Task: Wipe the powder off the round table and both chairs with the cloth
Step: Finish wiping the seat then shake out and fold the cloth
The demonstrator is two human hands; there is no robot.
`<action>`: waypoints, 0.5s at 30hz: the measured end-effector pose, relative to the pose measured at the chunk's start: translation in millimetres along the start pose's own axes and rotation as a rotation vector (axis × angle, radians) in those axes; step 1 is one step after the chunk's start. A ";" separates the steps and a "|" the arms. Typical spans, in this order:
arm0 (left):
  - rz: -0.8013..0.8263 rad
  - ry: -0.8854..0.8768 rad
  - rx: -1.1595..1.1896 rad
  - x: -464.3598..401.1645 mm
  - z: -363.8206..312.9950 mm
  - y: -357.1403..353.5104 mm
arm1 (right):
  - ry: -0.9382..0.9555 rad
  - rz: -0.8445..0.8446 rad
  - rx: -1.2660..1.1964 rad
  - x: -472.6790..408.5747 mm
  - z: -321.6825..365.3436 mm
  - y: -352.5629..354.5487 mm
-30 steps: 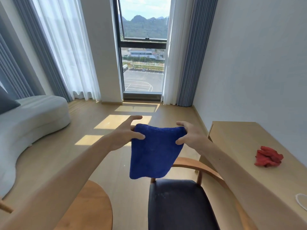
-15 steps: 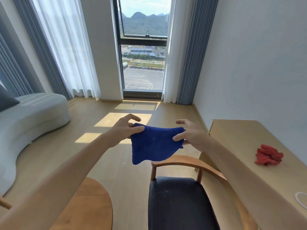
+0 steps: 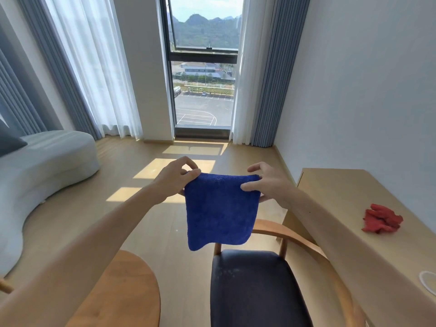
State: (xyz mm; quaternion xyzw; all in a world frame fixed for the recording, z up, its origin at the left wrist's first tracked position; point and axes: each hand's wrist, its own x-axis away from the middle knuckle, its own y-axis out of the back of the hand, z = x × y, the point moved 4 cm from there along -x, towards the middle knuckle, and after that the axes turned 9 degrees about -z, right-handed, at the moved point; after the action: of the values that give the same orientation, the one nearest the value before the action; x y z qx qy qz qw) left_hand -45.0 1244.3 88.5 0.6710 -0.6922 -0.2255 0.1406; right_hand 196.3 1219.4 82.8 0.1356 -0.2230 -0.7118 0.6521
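Note:
A blue cloth hangs in the air in front of me, spread flat. My left hand pinches its top left corner and my right hand pinches its top right corner. Below the cloth stands a wooden chair with a dark seat; faint white powder shows on the seat's front left. The round wooden table lies at the lower left, partly hidden by my left forearm. Only this one chair is fully in view.
A long light wooden desk runs along the right wall, with a crumpled red cloth and a white ring on it. A grey curved sofa stands at the left. Wooden floor stretches ahead to the window.
The cloth was bunched up short half a second ago; it now hangs full length again. Both hands sit slightly higher and keep their corners.

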 end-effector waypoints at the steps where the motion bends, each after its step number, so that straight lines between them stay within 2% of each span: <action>1: 0.042 0.030 0.051 0.4 0.2 0.5 | -0.012 0.043 -0.017 -0.2 -0.7 -0.3; 3: 0.135 0.065 0.093 -0.6 3.2 2.2 | 0.000 0.053 -0.011 -1.6 -1.6 1.7; 5: 0.173 0.048 0.032 -2.0 5.8 4.6 | 0.036 0.011 0.037 -2.9 -1.3 4.2; 11: -0.005 -0.169 -0.363 -6.8 2.0 7.3 | 0.217 -0.072 0.197 -4.7 0.2 2.3; 15: -0.014 -0.142 -0.290 -6.5 4.4 5.7 | 0.281 -0.090 0.276 -2.3 0.6 1.1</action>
State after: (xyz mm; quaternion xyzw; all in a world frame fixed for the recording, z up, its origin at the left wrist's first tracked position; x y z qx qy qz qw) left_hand -51.7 1251.2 88.3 0.6309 -0.6558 -0.3708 0.1853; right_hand 197.2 1221.8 83.6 0.3317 -0.2187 -0.6771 0.6194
